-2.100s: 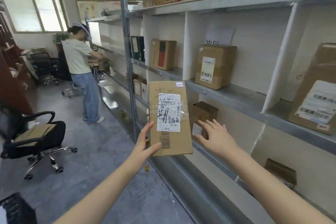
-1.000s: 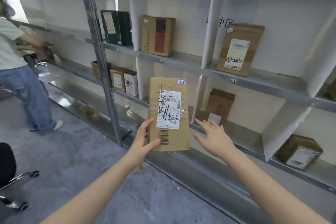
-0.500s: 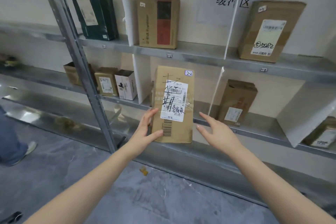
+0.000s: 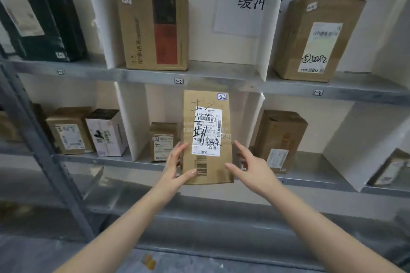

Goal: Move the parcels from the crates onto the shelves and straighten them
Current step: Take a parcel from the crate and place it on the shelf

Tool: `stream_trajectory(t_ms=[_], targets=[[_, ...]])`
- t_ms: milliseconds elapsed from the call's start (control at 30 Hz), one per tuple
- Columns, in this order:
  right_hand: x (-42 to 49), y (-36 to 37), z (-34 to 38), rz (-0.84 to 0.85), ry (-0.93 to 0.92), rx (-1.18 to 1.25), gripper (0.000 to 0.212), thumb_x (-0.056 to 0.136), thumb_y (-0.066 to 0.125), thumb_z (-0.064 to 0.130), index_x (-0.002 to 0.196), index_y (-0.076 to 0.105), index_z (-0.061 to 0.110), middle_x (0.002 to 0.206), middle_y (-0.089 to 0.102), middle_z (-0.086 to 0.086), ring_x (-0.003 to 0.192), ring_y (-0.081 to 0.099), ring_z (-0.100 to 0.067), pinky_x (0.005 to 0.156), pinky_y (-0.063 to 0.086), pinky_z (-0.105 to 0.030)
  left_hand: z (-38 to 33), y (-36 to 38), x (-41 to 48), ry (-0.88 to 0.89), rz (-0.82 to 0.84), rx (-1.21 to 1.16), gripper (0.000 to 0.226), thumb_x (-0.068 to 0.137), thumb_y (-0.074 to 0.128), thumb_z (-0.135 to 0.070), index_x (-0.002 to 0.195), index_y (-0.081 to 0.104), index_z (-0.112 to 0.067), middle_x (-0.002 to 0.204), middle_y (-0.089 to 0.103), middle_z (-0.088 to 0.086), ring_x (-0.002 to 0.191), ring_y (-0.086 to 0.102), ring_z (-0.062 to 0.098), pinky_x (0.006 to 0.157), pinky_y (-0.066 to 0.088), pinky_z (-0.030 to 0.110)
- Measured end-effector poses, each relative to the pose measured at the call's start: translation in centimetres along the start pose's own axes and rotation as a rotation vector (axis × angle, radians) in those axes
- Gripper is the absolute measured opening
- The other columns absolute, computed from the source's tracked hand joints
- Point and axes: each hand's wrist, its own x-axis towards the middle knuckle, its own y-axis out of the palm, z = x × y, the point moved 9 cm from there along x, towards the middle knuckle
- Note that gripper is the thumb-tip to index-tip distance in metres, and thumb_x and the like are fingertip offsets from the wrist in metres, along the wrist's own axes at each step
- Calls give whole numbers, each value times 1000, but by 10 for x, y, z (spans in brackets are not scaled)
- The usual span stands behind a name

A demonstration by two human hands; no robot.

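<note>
A tall flat cardboard parcel with a white shipping label and a small "2-2" sticker stands upright in front of the middle shelf. My left hand grips its lower left edge, thumb on the front face and fingers behind. My right hand is at the lower right edge with straight, spread fingers; its thumb tip touches the parcel's side. A small labelled box stands in the compartment just behind the parcel's left side.
White dividers split the shelves into compartments. The upper shelf holds a dark green parcel, a brown-and-red box and a labelled carton. More boxes stand left, a carton right. A grey upright post crosses the left.
The view has closed in on the shelves, and the parcel now stands in front of the middle compartment. My right hand has come in to the parcel's right edge. The other person is out of view.
</note>
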Motion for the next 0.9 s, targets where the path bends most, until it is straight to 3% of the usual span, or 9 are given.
stream_trajectory(t_ms=[100,233,333,467,600,700,833,900], targets=[[27,16,-24,-26,-16,43,77,86,64,54,151,25,40,146,50,5,129,51,-15,108,42,-36,28,12,26,67,13,3,75,77,69,-58,140,28,-63,162,10,-18,148,24,17,115,36,54],[55,44,-50,-79,-14,128,83,83,75,37,152,30,31,143,52,0,121,58,-16,99,45,-28,65,23,49,108,50,35,71,81,69,-54,133,24,-72,163,5,-18,150,20,17,119,31,46],[75,74,-69,-176,-34,138,82,80,79,28,150,36,28,140,56,0,123,57,-14,99,45,-23,103,26,63,111,63,100,79,92,70,-26,134,22,-73,165,10,-15,149,23,13,119,31,43],[99,107,-84,-294,-41,214,85,83,77,13,151,30,30,141,55,0,124,57,-19,106,46,-36,130,20,86,103,44,83,93,91,69,-7,139,18,-68,152,24,-33,137,32,-5,115,33,19],[120,118,-90,-382,-93,242,88,88,70,9,150,21,46,138,57,0,122,59,-18,105,47,-36,140,10,117,88,58,95,89,90,69,-4,136,28,-68,143,35,-34,137,38,7,116,38,38],[135,121,-91,-394,-141,172,80,89,69,10,146,28,49,133,61,2,119,61,-16,104,48,-38,146,7,134,97,60,190,84,90,69,-5,138,31,-62,143,42,-24,136,41,8,117,36,45],[148,127,-100,-396,-138,112,74,92,64,7,147,32,46,133,61,2,121,60,-16,105,45,-37,155,12,141,93,39,363,86,93,67,-9,137,25,-70,162,28,-7,152,17,16,123,19,50],[149,130,-104,-417,-140,86,77,93,62,4,147,29,48,131,63,1,119,61,-17,103,47,-35,158,17,140,82,9,414,87,95,63,-9,138,20,-71,166,15,-1,153,5,15,124,12,45]])
